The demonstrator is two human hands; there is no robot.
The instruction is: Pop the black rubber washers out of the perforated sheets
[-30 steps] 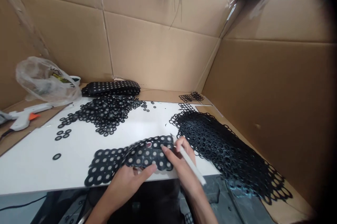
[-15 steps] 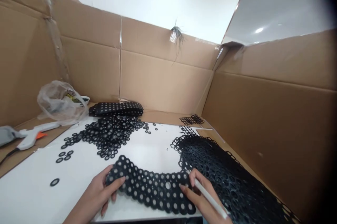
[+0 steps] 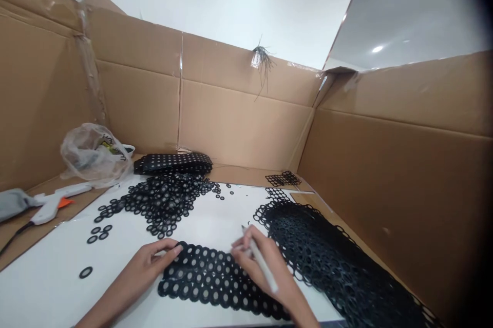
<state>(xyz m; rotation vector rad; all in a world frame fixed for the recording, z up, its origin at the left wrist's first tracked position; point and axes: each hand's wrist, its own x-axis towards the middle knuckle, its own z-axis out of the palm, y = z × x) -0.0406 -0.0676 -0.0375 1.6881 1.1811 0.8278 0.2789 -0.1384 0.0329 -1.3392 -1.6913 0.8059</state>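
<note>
A black dotted strip, made of joined rows of rings with pale centres, lies on the white board near its front edge. My left hand pinches the strip's upper left corner between thumb and fingers. In my right hand is a white pen-shaped tool, slanting up to a dark tip. That hand is over the right part of the strip and hides some of it. Beyond the strip lies a heap of loose black rings.
Black ring-mesh sheets are piled at the right. A folded dotted stack sits at the back, beside a clear plastic bag. A white glue gun lies at left. Cardboard walls enclose the board.
The strip has been lowered flat onto the board. My right hand has let go of its right end and moved up and left, bringing the pen-shaped tool upright over it.
</note>
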